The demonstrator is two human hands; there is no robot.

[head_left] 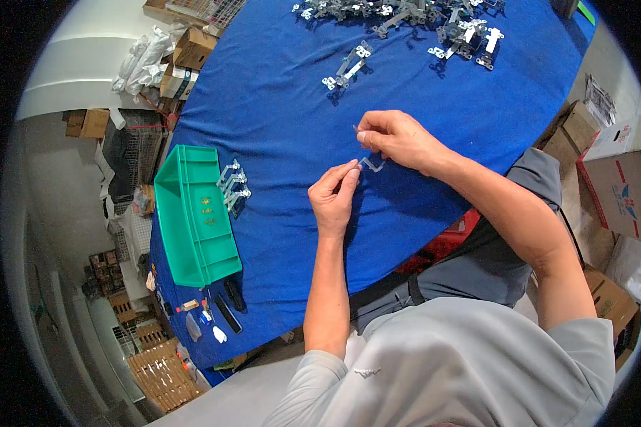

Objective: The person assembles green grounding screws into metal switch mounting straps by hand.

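Observation:
Over the blue cloth, my left hand (334, 193) pinches one end of a small silvery metal bracket (372, 166). My right hand (400, 140) is just above and to the right, its thumb and forefinger pressed together on a thin piece too small to make out. The bracket's other end lies under the fingers of my right hand. Farther up the cloth is a loose metal bracket piece (347, 66). A small group of similar brackets (233, 186) lies to the left, beside a green bin (228, 267) with a few small brass-coloured parts (206, 211) in it.
A large heap of metal brackets (406, 13) covers the far edge of the blue-covered table (285, 121). Below the bin lie a black phone-like object (227, 314) and small tools. Cardboard boxes (619, 174) stand at the right, on the floor.

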